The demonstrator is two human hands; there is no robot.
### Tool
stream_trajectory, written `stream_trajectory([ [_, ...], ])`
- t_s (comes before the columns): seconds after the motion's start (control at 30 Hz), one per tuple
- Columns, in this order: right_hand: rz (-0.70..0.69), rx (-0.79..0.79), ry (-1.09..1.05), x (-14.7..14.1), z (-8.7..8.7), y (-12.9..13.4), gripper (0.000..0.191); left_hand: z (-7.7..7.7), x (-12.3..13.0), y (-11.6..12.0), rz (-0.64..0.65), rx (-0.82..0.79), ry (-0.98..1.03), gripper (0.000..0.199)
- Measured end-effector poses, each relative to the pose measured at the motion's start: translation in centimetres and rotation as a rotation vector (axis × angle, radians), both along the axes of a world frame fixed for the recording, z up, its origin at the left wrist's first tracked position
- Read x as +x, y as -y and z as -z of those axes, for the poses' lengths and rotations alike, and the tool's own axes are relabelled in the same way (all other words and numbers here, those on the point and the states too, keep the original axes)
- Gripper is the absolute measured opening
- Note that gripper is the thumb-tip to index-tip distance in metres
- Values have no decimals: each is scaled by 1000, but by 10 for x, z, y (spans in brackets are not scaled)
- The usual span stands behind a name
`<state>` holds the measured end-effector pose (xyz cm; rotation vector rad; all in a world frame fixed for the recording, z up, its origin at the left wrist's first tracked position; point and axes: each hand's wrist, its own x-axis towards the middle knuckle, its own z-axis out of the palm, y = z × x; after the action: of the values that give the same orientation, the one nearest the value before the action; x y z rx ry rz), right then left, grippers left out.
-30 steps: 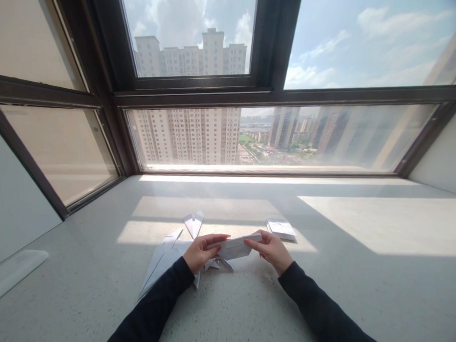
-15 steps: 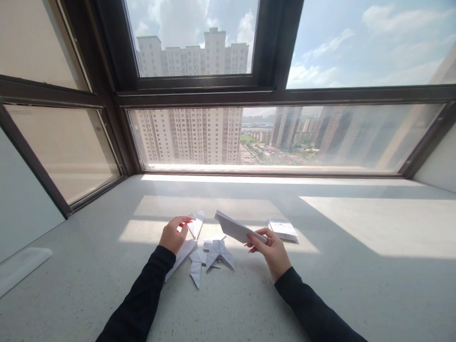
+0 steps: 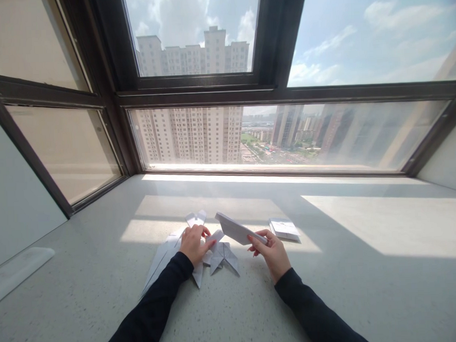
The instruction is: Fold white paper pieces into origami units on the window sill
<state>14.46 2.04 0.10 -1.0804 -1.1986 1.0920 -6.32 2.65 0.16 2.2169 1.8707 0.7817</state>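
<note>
My right hand (image 3: 268, 248) pinches the folded white paper (image 3: 235, 229) near one end; my left hand (image 3: 194, 245), grip unclear, could crumple the origami figure (image 3: 225, 258) by brushing it.

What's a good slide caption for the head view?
Sunlit windowsill: right hand holds folded paper, left hand touches another folded piece.

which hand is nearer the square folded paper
Right. The right hand is just front-left of the square folded paper; the left hand is farther left, at other folded papers.
</note>
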Motion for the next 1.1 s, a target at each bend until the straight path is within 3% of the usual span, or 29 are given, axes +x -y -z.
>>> stream_trajectory([
  [0.13,22,-15,19,0,-2,1,36,-15,-26,-2,-67,4,-41,28],
  [0.27,25,-36,37,-2,-4,1,37,-31,-65,0,-406,-101,-142,41],
  [0.37,18,-27,41,-3,-4,2,36,-32,-85,3,-516,-269,-150,59],
  [0.47,17,-12,50,-3,-2,2,36,-23,-89,3,-418,-366,-92,71],
  [0.63,18,-3,57,-3,-1,2,36,-8,-80,3,-224,-297,186,69],
  [0.87,23,-14,30,-3,-2,3,33,-25,-72,-2,-157,-268,375,41],
  [1.1,6,-17,36,-3,-1,2,31,-30,-74,-9,-94,-221,776,42],
])
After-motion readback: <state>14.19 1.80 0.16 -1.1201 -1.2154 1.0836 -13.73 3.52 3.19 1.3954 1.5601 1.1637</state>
